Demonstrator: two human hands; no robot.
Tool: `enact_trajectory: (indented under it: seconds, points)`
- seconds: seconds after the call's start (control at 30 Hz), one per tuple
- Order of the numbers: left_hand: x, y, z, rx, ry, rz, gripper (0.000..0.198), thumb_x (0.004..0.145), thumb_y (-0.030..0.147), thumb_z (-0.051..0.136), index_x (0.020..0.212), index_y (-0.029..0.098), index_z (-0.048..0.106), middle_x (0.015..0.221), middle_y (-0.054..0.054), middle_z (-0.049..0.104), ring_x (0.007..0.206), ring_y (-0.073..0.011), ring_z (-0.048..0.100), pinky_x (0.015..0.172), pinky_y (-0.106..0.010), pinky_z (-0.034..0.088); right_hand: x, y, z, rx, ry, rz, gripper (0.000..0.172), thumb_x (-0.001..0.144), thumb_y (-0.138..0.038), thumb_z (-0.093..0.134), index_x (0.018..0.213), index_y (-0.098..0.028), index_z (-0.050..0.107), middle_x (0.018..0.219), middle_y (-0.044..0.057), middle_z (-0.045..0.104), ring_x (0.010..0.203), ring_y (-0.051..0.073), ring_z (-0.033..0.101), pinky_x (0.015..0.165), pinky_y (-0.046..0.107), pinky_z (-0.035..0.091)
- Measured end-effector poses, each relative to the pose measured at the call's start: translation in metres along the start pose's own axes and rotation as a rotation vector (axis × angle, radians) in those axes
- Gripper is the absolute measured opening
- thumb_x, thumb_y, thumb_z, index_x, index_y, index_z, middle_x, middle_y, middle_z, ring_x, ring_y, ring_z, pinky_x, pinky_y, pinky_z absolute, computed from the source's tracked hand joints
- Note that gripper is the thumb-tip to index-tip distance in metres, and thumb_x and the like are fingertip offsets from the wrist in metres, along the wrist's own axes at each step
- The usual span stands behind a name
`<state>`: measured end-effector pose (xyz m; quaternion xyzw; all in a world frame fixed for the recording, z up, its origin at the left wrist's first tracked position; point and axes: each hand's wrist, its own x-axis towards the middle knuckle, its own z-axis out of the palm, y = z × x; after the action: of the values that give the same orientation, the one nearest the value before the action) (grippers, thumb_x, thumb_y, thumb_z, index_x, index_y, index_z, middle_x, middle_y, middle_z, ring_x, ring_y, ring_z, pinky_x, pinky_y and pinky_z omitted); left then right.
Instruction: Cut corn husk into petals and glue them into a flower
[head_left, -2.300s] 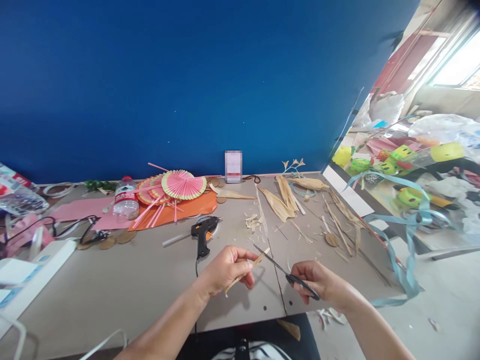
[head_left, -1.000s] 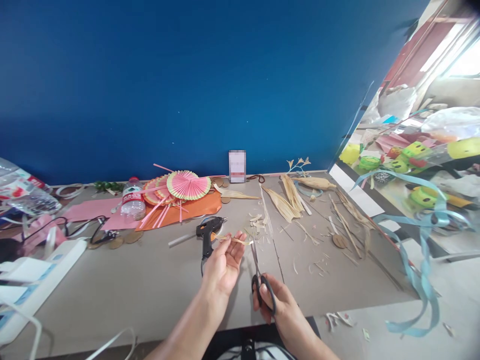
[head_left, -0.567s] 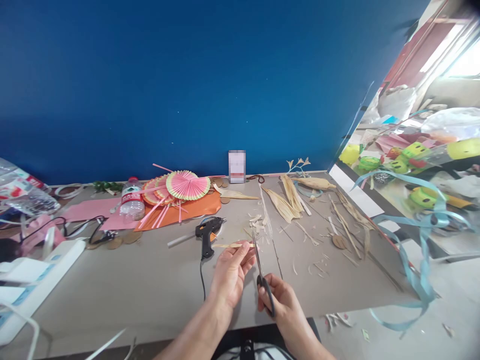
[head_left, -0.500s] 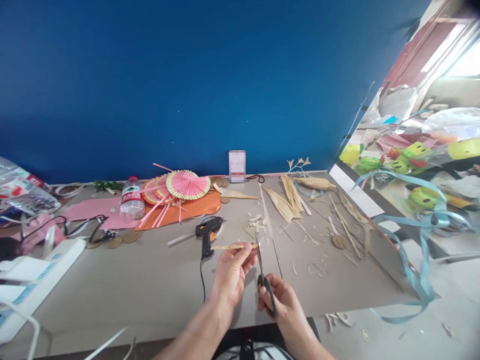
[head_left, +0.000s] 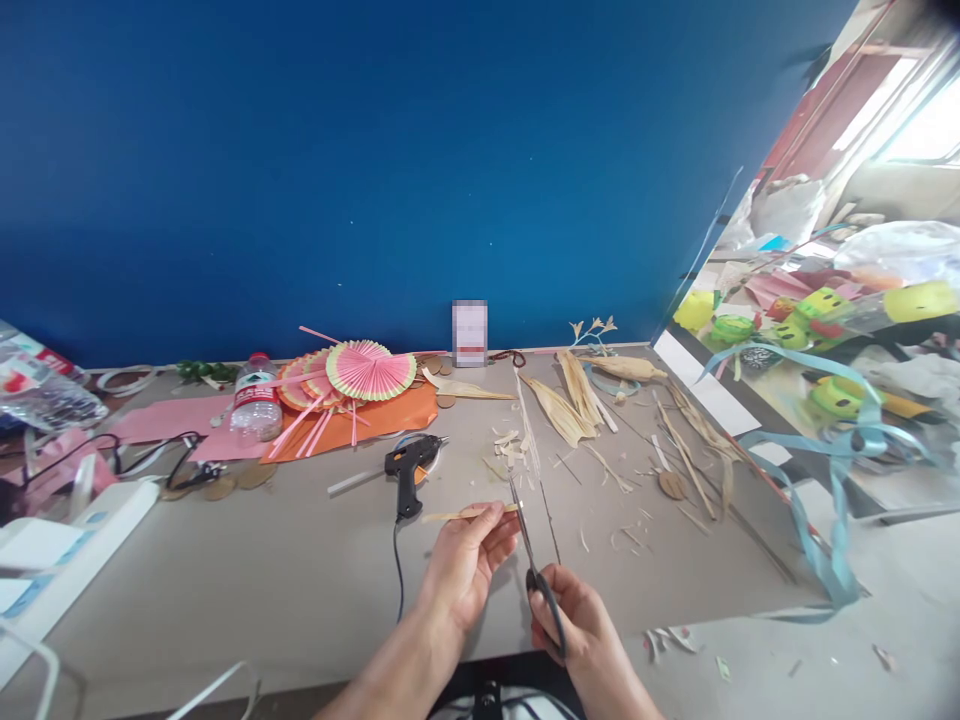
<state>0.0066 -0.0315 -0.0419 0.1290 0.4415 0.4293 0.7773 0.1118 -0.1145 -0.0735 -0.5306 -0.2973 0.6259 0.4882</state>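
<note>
From my seat, the far left of the bench [head_left: 225, 560] carries a white box [head_left: 67, 545] and a tangle of black cable [head_left: 150, 455], pushed out toward nine o'clock so the middle stays free for cutting. At about eleven o'clock a water bottle [head_left: 253, 400] stands beside the pink paper fans [head_left: 360, 370], which lie on an orange sheet [head_left: 375, 418]. The glue gun [head_left: 409, 465] lies on its side at twelve o'clock from my left hand [head_left: 465, 565], close enough to grab.

That left hand pinches a thin dried-leaf strip [head_left: 461, 514] between thumb and fingertips, holding it level and crosswise so its right end meets the blades. My right hand [head_left: 581, 625] is closed through the loops of the scissors [head_left: 534, 545], blades pointing to twelve o'clock and parted only narrowly at the strip's end. More dried leaves [head_left: 570, 400] and small offcuts [head_left: 510, 445] lie spread toward one o'clock, within reach as stock. Blue ribbon [head_left: 832, 470] trails off at three o'clock.
</note>
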Motion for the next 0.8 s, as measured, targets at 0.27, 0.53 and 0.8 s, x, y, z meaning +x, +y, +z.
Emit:
enact_trajectory:
  seconds: [0.27, 0.53, 0.8]
  points:
    - [0.006, 0.016, -0.017, 0.053, 0.032, 0.088, 0.013, 0.067, 0.015, 0.066, 0.072, 0.013, 0.055, 0.072, -0.005, 0.068, 0.068, -0.0137, 0.065, 0.054, -0.018, 0.050, 0.000, -0.029, -0.068, -0.725, 0.212, -0.067, 0.032, 0.061, -0.048, 0.062, 0.062, -0.019, 0.051, 0.049, -0.001, 0.051, 0.046, 0.012, 0.044, 0.045, 0.023, 0.031]
    - [0.007, 0.042, -0.021, 0.349, -0.031, 0.273, 0.045, 0.060, 0.024, 0.071, 0.098, 0.015, 0.047, 0.063, -0.002, 0.066, 0.061, -0.0134, 0.063, 0.055, -0.019, 0.046, 0.013, -0.089, -0.165, -1.558, 0.696, 0.029, 0.028, 0.071, -0.048, 0.046, 0.074, -0.020, 0.053, 0.070, 0.008, 0.062, 0.060, 0.023, 0.057, 0.049, 0.029, 0.036]
    - [-0.003, 0.049, -0.012, 0.526, -0.063, 0.305, 0.042, 0.062, 0.025, 0.069, 0.095, 0.014, 0.045, 0.061, 0.000, 0.062, 0.059, -0.0138, 0.060, 0.059, -0.024, 0.045, 0.036, -0.127, -0.148, -1.691, 0.430, 0.072, 0.005, 0.067, -0.023, 0.055, 0.065, -0.019, 0.056, 0.060, 0.005, 0.061, 0.059, 0.021, 0.057, 0.048, 0.027, 0.034]
